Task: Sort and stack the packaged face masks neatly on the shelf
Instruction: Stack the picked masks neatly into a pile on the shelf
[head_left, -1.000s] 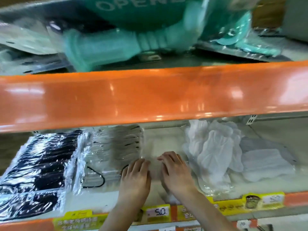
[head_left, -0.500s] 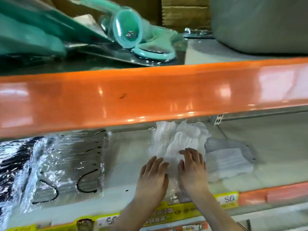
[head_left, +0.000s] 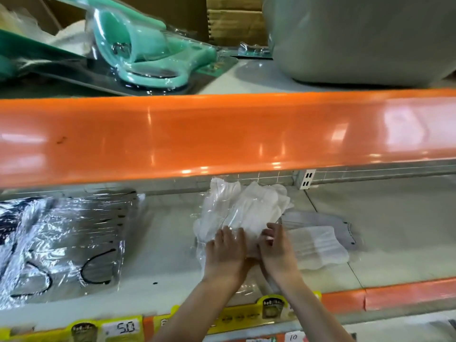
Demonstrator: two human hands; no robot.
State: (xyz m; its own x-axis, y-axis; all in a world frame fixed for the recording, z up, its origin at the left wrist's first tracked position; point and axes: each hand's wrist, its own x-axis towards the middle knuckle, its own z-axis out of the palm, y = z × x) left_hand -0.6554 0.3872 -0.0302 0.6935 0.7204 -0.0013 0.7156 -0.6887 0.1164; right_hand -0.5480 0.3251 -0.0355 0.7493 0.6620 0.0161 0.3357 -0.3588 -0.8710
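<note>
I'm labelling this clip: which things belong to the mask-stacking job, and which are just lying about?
Job: white masks, grey masks, black masks, left hand, right hand, shelf.
Lying about: teal tools, grey tub, price tags.

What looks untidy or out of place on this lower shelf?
The white masks under both hands lie in a loose, crumpled heap, not a flat stack. Beside them, a grey mask pack sits crooked under another white pack.
</note>
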